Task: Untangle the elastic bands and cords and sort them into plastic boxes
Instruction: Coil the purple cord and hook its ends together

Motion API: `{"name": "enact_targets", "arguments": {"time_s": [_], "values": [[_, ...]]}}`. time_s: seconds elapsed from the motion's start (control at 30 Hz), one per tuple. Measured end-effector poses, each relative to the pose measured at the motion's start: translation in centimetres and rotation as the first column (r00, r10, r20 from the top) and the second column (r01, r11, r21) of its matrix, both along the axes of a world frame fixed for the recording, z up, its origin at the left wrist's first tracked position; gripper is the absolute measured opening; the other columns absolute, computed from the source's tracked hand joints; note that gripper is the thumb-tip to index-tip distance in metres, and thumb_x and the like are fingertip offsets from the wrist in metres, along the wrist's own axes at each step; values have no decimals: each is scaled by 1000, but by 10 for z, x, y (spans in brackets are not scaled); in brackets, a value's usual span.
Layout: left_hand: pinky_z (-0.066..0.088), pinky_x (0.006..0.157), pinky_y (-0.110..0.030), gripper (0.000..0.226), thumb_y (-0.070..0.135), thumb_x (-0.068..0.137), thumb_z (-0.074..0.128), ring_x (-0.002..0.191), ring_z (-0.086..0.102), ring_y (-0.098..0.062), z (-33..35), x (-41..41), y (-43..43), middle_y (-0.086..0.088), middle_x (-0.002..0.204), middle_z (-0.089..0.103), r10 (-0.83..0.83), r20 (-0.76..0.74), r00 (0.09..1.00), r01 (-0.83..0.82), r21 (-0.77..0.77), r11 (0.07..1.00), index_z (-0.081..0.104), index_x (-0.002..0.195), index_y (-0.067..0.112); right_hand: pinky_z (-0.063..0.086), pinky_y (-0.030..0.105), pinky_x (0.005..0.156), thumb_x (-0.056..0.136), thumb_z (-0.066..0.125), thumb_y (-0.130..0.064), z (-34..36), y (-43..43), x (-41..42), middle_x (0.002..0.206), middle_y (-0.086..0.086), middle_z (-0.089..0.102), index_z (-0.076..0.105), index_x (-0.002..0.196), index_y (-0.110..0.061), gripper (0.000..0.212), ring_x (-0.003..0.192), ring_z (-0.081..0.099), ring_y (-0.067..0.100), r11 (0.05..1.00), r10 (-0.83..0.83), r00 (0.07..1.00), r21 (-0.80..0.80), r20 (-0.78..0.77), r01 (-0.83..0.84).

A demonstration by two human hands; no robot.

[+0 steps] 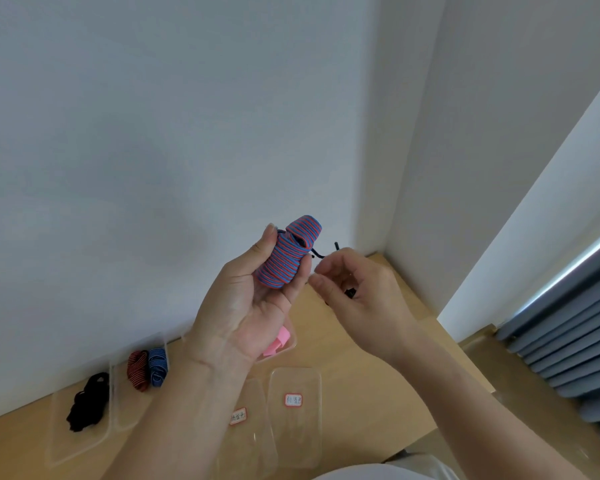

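My left hand [243,299] is raised in front of the wall and grips a wound bundle of blue-and-red striped elastic band [286,254] between thumb and fingers. A thin black cord [321,255] runs out from the bundle's right side. My right hand [357,289], just right of the bundle, has curled fingers pinching that cord, and a dark bit of it shows in the palm.
On the wooden table [361,393] stand clear plastic boxes: one with black cord [89,400], one with red-black [138,370] and blue striped bands [157,367], one with a pink band [278,342]. Two labelled lids [295,410] lie in front. Wall corner behind, blue slats at right.
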State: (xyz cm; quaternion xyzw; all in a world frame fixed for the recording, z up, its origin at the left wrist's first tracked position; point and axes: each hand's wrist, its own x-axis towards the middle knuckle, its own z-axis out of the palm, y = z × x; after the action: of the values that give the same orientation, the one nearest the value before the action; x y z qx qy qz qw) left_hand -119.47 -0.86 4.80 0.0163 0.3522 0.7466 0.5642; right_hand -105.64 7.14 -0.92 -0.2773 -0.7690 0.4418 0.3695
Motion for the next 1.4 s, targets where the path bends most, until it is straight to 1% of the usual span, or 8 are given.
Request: {"name": "enact_targets", "arguments": {"time_s": [0.13, 0.2, 0.3, 0.4, 0.7, 1.0, 1.23, 1.4], "values": [[61, 60, -29, 13, 15, 75, 77, 86, 68, -20, 5, 1, 0, -8, 101, 70, -36, 50, 998, 37, -17, 999, 74, 84, 7, 43, 13, 75, 84, 79, -30, 0, 15, 2, 110, -8, 56, 57, 114, -26, 38, 93, 55, 1, 932, -270, 962, 244, -31, 270], [61, 58, -29, 27, 16, 75, 77, 103, 59, -17, 7, -2, 1, -5, 117, 61, -44, 174, 984, 40, 25, 999, 68, 100, 10, 48, 14, 71, 76, 79, -50, 2, 18, 2, 107, -15, 60, 52, 113, -31, 49, 90, 60, 1, 948, -319, 947, -15, -51, 318], [62, 59, -31, 32, 16, 78, 77, 104, 56, -19, 12, -1, 0, -9, 116, 61, -115, 387, 915, 62, 148, 987, 67, 106, 5, 54, 27, 64, 70, 81, -58, 3, 15, -5, 94, -7, 73, 61, 127, -24, 69, 78, 67, 12, 751, -31, 980, -651, -197, -107], [64, 61, -35, 31, 15, 83, 76, 94, 60, -26, 14, 6, -2, -17, 115, 59, -221, 474, 852, 124, 228, 966, 70, 103, -9, 44, 27, 68, 77, 74, -52, 1, 9, -16, 99, 15, 62, 67, 121, -9, 62, 82, 57, 22, 599, 58, 901, -707, -430, -376], [64, 68, -39, 27, 11, 94, 69, 96, 64, -34, 1, 10, -9, -24, 115, 62, -236, 446, 863, 146, 226, 963, 68, 114, -7, 42, 17, 50, 101, 60, -15, 21, 16, -24, 74, -3, 64, 60, 90, -10, 12, 57, 55, 5, 795, 111, 910, -513, -400, -323], [48, 54, -22, 35, 40, 101, 49, 67, 59, -16, 5, 30, -6, -9, 88, 67, 110, -183, 977, -100, 64, 993, 69, 104, 12, 44, 16, 46, 101, 58, -15, 28, -22, -42, 64, -17, 66, 55, 89, -16, 12, 46, 61, 3, 963, -249, 939, -167, -235, 214], [56, 97, -54, 60, 40, 65, 86, 98, 72, -31, 13, 24, -20, -7, 107, 75, -7, -745, 667, -39, -45, 998, 64, 118, 23, 50, 34, 53, 91, 55, -4, 28, -24, -42, 65, -5, 65, 58, 91, -12, 9, 57, 60, 13, 964, -265, 945, -48, -193, 261], [56, 70, -40, 26, 39, 84, 73, 70, 64, -15, 11, 4, -25, 4, 84, 71, -41, -873, 486, -10, -52, 999, 68, 107, 28, 40, 17, 52, 96, 59, -15, 32, -28, -44, 62, -10, 65, 48, 79, -21, 21, 53, 57, 8, 968, -247, 938, -108, -244, 227]]}}
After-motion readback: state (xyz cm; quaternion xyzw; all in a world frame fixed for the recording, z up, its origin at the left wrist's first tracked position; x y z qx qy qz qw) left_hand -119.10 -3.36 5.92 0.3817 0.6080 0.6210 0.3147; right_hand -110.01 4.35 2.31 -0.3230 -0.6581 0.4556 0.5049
